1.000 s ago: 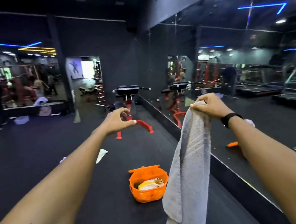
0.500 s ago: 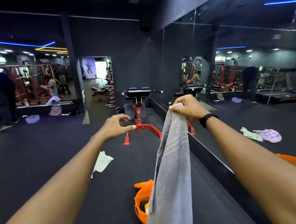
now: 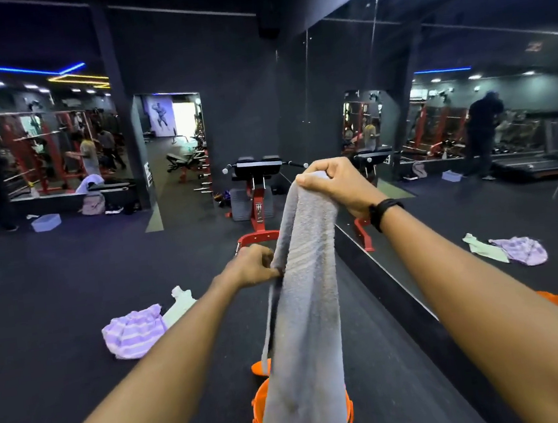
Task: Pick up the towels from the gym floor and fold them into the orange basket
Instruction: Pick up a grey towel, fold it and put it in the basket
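A long grey towel [image 3: 304, 319] hangs in front of me. My right hand [image 3: 333, 185] grips its top end, held high. Lower down, my left hand [image 3: 252, 265] pinches the towel's left edge. The orange basket [image 3: 262, 416] stands on the floor directly under the towel, mostly hidden behind it. A purple striped towel [image 3: 133, 331] and a pale green towel [image 3: 179, 306] lie crumpled on the dark floor to the left.
A mirror wall [image 3: 471, 156] runs along the right with a raised ledge [image 3: 394, 302] at its foot; it reflects the towels and basket. A red and black bench machine [image 3: 257, 196] stands ahead. People and racks are far left, with a bag and a plastic box [image 3: 45, 222].
My left hand dropped from empty air and took hold of the towel's left edge. The view tilted, so the floor towels show more and the basket sits lower.
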